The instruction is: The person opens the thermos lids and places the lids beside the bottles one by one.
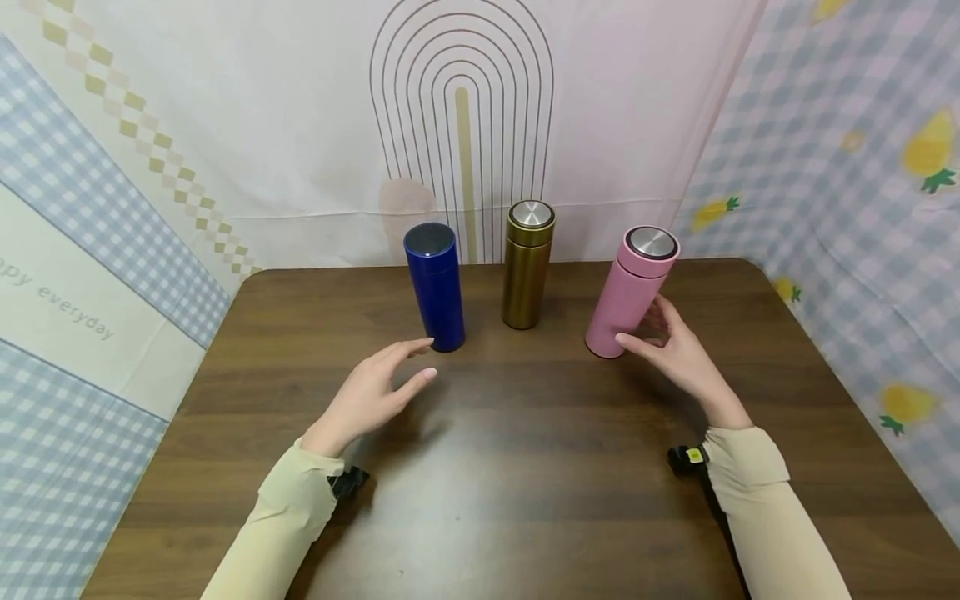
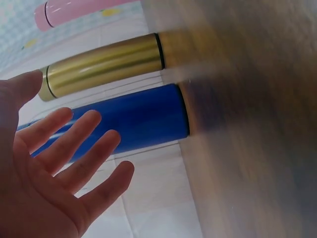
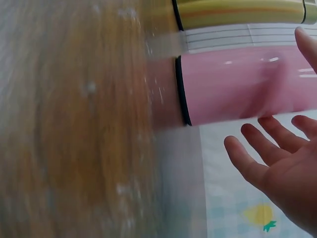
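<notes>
Wooden table (image 1: 487, 483). My left fingers (image 2: 90, 161) spread by blue flask (image 1: 438, 292), twelve o'clock; right fingers (image 3: 248, 161) parted by pink flask (image 1: 622, 300), one. I'd wrap low, evenly.

Bright, even light across the head view, and look at the pale glare pooling on the near middle of the surface (image 1: 480, 492)! Soft shadow sits beside the left hand (image 1: 363, 400). Wide-angle stretch tips the blue flask (image 1: 439, 292) left, the pink flask (image 1: 624, 304) right. Both wrist views run dimmer, the surface smeared into blur, white glints dotting the pink flask in the right one.
</notes>
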{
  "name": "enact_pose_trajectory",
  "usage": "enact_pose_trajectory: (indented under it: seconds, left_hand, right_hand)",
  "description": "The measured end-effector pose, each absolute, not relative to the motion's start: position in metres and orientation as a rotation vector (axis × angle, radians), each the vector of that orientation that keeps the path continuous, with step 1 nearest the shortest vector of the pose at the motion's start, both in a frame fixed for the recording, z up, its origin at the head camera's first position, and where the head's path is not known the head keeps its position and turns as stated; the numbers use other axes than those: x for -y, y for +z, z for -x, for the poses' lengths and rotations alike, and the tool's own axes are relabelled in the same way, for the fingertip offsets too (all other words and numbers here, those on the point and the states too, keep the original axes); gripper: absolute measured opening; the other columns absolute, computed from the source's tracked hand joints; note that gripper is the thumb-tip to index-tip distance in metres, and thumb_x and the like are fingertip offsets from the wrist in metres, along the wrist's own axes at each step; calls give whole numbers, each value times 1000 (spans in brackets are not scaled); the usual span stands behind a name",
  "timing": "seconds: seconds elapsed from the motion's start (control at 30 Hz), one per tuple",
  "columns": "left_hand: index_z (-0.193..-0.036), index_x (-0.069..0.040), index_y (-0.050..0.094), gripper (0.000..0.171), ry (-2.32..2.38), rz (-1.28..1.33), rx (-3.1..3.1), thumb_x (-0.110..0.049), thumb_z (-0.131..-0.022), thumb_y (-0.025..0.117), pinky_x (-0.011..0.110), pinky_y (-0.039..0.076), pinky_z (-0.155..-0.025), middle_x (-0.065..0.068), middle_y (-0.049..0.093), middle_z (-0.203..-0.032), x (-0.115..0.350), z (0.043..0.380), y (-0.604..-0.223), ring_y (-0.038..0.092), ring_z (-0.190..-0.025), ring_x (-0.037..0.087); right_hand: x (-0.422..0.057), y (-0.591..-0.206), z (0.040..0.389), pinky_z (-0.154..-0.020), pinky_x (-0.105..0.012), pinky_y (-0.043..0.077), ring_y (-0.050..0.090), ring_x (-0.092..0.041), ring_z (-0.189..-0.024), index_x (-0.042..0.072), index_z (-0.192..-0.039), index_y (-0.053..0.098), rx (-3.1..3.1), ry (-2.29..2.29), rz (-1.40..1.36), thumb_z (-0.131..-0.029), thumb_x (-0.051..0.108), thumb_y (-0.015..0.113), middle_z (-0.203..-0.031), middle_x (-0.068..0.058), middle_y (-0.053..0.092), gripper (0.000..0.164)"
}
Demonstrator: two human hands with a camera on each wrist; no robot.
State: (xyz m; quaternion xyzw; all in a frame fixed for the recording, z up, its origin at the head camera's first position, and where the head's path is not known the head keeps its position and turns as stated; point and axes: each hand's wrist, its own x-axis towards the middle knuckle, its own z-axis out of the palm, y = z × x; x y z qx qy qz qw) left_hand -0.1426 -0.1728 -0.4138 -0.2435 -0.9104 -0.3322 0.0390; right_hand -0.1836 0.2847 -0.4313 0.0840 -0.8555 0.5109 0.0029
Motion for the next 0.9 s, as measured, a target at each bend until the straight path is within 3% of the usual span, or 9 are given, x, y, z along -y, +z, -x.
enact_pose_trajectory:
  seconds: [0.1, 0.17, 0.37, 0.6, 0.9]
  left_hand:
    - [-143, -15, 56, 52, -1016, 771, 2800, -46, -101, 59, 46, 46, -104, 3, 63, -135, 170, 142, -415, 57, -126, 23]
    - [-143, -13, 56, 52, -1012, 790, 2799, -45, -101, 59, 46, 46, -104, 4, 63, -134, 168, 142, -415, 58, -126, 23]
    - [-142, -11, 56, 52, -995, 827, 2804, -44, -102, 59, 46, 47, -103, 5, 64, -133, 165, 142, -415, 59, -124, 24]
    - [-142, -10, 57, 51, -995, 842, 2806, -42, -102, 59, 46, 47, -104, 7, 64, -132, 164, 142, -416, 59, -124, 23]
    - [-140, -13, 59, 48, -977, 847, 2808, -41, -102, 60, 44, 47, -103, 3, 65, -131, 165, 141, -419, 60, -123, 21]
  right_hand:
    - [-282, -431, 186, -90, -18, 44, 46, -31, -130, 13, -159, 23, 2684, 1589, -233, -94, 28, 74, -144, -18, 47, 83]
    - [-279, -430, 188, -90, -18, 44, 46, -31, -131, 12, -158, 24, 2689, 1583, -206, -94, 32, 74, -144, -17, 47, 84]
    - [-269, -430, 193, -100, -35, 46, 48, -31, -129, 9, -155, 25, 2670, 1605, -135, -93, 34, 74, -141, -18, 47, 83]
    - [-264, -436, 201, -106, -56, 41, 48, -36, -130, 5, -155, 22, 2643, 1598, -110, -94, 28, 74, -143, -23, 45, 83]
    - [-257, -436, 202, -104, -54, 44, 51, -33, -126, 7, -151, 30, 2631, 1573, -138, -92, 31, 76, -139, -21, 50, 80]
